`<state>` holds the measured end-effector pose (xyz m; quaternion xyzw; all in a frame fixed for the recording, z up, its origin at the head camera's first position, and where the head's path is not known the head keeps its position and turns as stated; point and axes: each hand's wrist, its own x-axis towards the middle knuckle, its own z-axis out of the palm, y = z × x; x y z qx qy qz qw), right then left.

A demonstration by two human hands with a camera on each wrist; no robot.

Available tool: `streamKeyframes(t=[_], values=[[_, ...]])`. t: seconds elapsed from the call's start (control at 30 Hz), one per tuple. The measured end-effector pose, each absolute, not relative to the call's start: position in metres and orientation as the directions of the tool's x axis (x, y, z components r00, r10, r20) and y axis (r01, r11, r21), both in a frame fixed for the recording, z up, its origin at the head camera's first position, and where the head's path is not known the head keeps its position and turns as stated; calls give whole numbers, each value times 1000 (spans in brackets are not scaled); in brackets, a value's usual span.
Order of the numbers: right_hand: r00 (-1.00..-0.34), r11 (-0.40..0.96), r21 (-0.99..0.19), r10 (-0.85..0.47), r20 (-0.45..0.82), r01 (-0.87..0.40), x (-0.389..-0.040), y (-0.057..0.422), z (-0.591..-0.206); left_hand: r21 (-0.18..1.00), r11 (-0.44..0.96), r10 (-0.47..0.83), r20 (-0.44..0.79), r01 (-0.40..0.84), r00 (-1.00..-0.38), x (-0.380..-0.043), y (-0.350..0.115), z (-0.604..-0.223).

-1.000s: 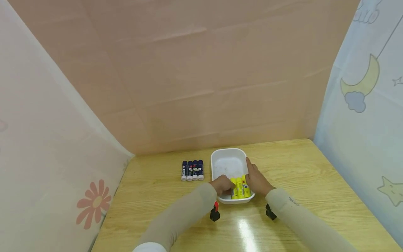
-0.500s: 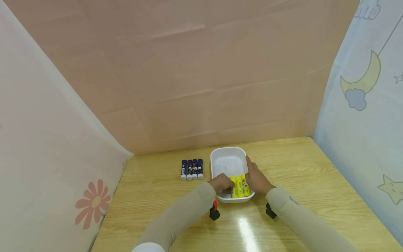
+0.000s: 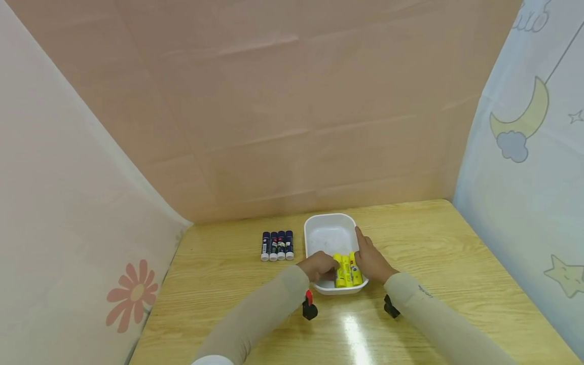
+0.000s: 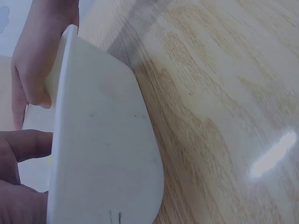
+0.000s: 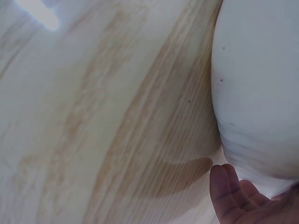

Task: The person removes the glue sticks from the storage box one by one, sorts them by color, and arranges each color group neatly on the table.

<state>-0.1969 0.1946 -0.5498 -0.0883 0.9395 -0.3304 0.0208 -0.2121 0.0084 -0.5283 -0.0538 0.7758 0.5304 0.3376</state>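
Note:
In the head view, several yellow glue sticks lie side by side at the near end of a white plastic tray. My left hand reaches over the tray's left rim, its finger and thumb around the leftmost yellow stick; the rim hides the fingertips in the left wrist view, where a speck of yellow shows between them. My right hand grips the tray's right wall, thumb inside by the rightmost stick. In the right wrist view, its fingers lie along the outside of the tray.
Left of the tray, several dark blue glue sticks with white ends lie in a row on the wooden table. A brown backdrop rises behind the table, with patterned cloths at both sides.
Both hands keep their places at the tray. The left hand and the yellow sticks show at most a slight shift to the left, along with a small sway of the whole head view.

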Motion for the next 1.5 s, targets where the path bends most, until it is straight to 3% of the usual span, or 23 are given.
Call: streamKeyframes(t=[0.27, 0.67, 1.1, 1.5], values=[[-982, 772, -615, -189, 15, -159, -198, 194, -548, 808, 411, 342, -566, -422, -750, -215, 1, -523], [-981, 772, -615, -194, 11, -160, -200, 193, -549, 837, 92, 466, -515, -540, -719, -221, -7, -517], [-980, 775, -607, -199, 27, -174, -205, 194, -548, 876, -190, 539, -285, -444, -793, -235, -42, -504], [-982, 776, -617, -184, -28, -128, -206, 199, -549, 886, -257, 478, -230, -386, -847, -243, -115, -497]])
